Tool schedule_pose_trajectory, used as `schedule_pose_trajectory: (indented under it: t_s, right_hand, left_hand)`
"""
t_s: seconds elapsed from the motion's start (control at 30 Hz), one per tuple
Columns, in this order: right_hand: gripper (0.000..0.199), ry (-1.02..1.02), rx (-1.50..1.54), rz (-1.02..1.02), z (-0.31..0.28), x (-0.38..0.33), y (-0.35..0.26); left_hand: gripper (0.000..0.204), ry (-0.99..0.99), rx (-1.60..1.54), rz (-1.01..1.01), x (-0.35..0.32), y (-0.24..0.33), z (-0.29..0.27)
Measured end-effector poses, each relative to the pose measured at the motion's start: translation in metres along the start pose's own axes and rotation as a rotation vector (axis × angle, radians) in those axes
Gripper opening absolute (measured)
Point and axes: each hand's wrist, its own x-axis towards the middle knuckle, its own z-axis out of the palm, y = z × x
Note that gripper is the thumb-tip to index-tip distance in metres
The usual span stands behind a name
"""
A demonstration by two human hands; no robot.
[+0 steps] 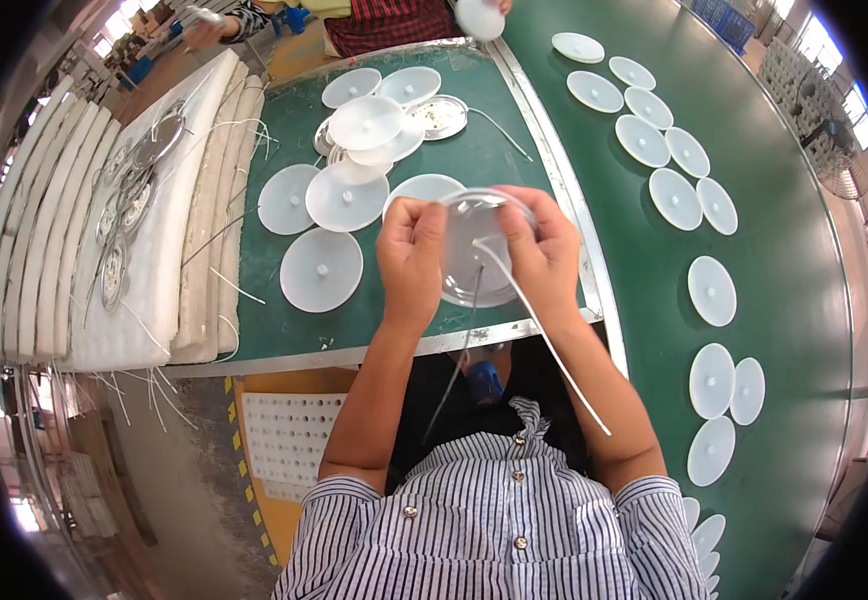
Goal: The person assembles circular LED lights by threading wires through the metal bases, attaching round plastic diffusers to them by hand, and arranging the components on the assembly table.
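Note:
Both my hands are raised over the near edge of the workbench, gripping a shiny round lamp disc (462,278) by its rim. My left hand (412,262) pinches it from the left, and my right hand (542,250) has its upper right side. From the disc hang a white wire (546,338) and a thinner grey wire (454,372), reaching down in front of my striped shirt. Just left of my left hand lies a frosted white lamp cover (321,285) with a small knob at its centre. More covers overlap farther back, beside a silver wired disc (444,116).
Thick white foam sheets (189,215) lean at the left, with metal rings and wires (114,270) on the front one. Along the right runs a green conveyor (634,330) carrying scattered white covers (712,290). Across the bench, another person's hand holds a white cover (479,18).

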Motion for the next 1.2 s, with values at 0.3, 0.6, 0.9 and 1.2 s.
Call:
schedule_pose_trajectory:
  t_s: [0.3,0.6,0.9,1.2]
  right_hand:
    - [0.023,-0.102,0.299,0.136,-0.017,0.007,-0.001]
    - [0.025,0.086,0.213,0.063,-0.001,-0.009,0.001]
    - [0.023,0.128,0.311,0.029,-0.003,-0.012,0.003]
    - [0.023,0.178,0.24,0.083,-0.009,-0.009,0.0]
  left_hand:
    - [0.029,0.016,-0.05,-0.054,-0.017,-0.013,0.004]
    - [0.036,0.381,-0.339,-0.084,-0.028,-0.001,0.036]
    - [0.028,0.469,-0.323,0.036,-0.032,-0.009,0.04]
    - [0.03,0.408,-0.117,0.126,-0.032,-0.012,0.046]
